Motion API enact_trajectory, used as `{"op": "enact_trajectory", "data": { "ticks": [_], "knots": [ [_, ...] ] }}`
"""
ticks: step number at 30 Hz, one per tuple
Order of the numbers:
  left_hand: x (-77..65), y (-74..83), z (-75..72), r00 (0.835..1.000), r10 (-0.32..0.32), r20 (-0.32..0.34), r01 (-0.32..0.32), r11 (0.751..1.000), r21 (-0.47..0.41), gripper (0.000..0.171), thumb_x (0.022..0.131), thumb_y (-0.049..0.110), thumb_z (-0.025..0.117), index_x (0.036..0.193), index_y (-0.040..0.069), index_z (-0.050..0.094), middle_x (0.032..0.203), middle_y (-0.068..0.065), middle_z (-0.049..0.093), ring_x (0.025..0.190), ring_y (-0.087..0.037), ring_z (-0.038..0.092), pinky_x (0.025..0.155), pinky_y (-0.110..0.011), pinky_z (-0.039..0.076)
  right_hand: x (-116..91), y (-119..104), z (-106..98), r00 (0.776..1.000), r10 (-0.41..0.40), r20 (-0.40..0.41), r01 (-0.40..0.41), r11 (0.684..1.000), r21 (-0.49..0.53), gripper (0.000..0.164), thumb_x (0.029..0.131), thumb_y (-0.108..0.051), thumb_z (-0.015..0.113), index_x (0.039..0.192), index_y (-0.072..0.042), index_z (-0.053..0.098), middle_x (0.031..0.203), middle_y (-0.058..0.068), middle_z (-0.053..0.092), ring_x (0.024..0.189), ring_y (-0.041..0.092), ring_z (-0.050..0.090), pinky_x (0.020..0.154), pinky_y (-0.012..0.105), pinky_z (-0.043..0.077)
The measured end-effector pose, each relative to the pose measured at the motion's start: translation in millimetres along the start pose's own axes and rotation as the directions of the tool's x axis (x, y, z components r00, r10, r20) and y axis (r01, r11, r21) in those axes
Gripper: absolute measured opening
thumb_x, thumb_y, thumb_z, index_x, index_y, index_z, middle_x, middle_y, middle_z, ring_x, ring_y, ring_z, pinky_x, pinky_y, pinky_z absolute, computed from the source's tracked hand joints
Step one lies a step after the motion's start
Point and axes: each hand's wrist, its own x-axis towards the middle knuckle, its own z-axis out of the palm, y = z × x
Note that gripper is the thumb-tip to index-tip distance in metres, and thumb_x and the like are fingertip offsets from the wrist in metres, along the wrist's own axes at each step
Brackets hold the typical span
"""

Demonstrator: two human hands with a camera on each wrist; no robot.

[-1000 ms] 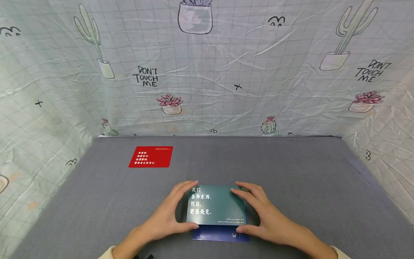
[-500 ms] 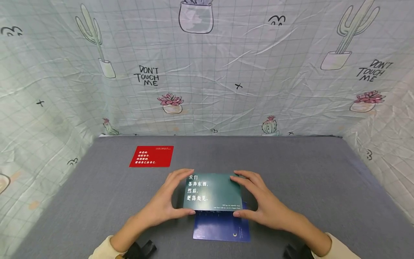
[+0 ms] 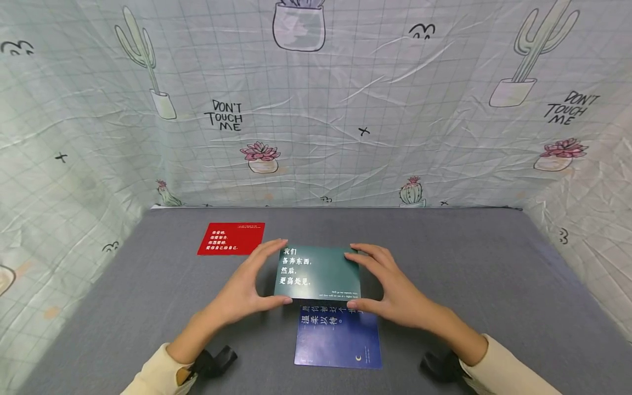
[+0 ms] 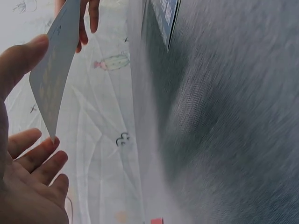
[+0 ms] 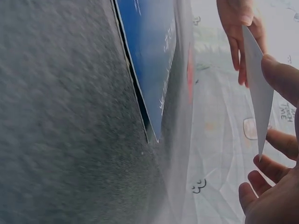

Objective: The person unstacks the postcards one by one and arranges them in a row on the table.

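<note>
Presumably for steadiness, the green card (image 3: 318,272) is pinched at both ends by left grip (image 3: 245,281) and right grip (image 3: 397,285); it is held clear of the blue card (image 3: 338,343).

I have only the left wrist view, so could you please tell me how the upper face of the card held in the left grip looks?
Observer: The head view shows that the upper face of the green card carries large white Chinese characters.
Operator: Thank you; could you also tell me what the small red patch at the bottom of my picture belongs to?
Observer: It appears to be part of the red card, which the head view shows lying flat on the table with white writing on it.
</note>
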Motion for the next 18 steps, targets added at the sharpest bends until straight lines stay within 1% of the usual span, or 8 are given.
{"op": "enact_trajectory", "data": {
  "ticks": [4, 8, 12, 15, 18],
  "knots": [
    [5.6, -4.3, -5.4, 0.999, -0.042, 0.011, 0.042, 0.999, 0.023, 0.095, 0.068, 0.029, 0.086, 0.147, 0.025, 0.034, 0.149, -0.002, 0.034, 0.136, -0.024, 0.030, 0.097, -0.061, 0.038, 10.0, 3.1, 1.4, 1.000, -0.002, 0.001, 0.002, 1.000, -0.004, 0.077, 0.079, -0.040, 0.078, 0.143, -0.015, 0.043, 0.151, 0.001, 0.028, 0.137, 0.025, 0.020, 0.100, 0.057, 0.032],
    [12.8, -11.3, -8.2, 0.996, -0.082, 0.026, 0.081, 0.996, 0.035, 0.095, 0.068, 0.028, 0.085, 0.147, 0.023, 0.034, 0.150, -0.005, 0.032, 0.136, -0.026, 0.029, 0.096, -0.059, 0.040, 21.5, 7.8, 3.0, 1.000, -0.007, 0.000, 0.007, 1.000, -0.012, 0.076, 0.079, -0.038, 0.078, 0.142, -0.013, 0.044, 0.150, 0.004, 0.030, 0.136, 0.027, 0.021, 0.101, 0.056, 0.031],
    [19.3, -17.4, -10.4, 0.990, -0.139, 0.037, 0.138, 0.990, 0.025, 0.095, 0.068, 0.027, 0.085, 0.148, 0.022, 0.033, 0.152, -0.006, 0.029, 0.136, -0.027, 0.028, 0.095, -0.056, 0.042, 32.6, 13.4, 5.0, 1.000, 0.013, 0.011, -0.013, 1.000, -0.015, 0.076, 0.079, -0.038, 0.078, 0.142, -0.012, 0.045, 0.150, 0.005, 0.031, 0.137, 0.026, 0.021, 0.102, 0.056, 0.031],
    [23.4, -21.2, -13.1, 0.986, -0.160, 0.037, 0.160, 0.987, 0.014, 0.095, 0.068, 0.027, 0.085, 0.148, 0.019, 0.034, 0.152, -0.008, 0.028, 0.135, -0.029, 0.028, 0.096, -0.057, 0.042, 40.5, 16.7, 6.2, 0.999, 0.025, 0.023, -0.024, 1.000, -0.010, 0.076, 0.079, -0.038, 0.078, 0.142, -0.012, 0.045, 0.150, 0.007, 0.031, 0.137, 0.026, 0.020, 0.103, 0.056, 0.030],
    [27.7, -25.3, -16.1, 0.985, -0.168, 0.043, 0.167, 0.986, 0.013, 0.095, 0.069, 0.027, 0.085, 0.147, 0.017, 0.034, 0.152, -0.009, 0.028, 0.135, -0.030, 0.029, 0.098, -0.059, 0.039, 47.5, 19.8, 7.0, 0.999, 0.037, 0.030, -0.036, 0.999, -0.008, 0.075, 0.079, -0.038, 0.078, 0.142, -0.011, 0.045, 0.150, 0.006, 0.031, 0.137, 0.026, 0.020, 0.103, 0.057, 0.029]
  ]
}}
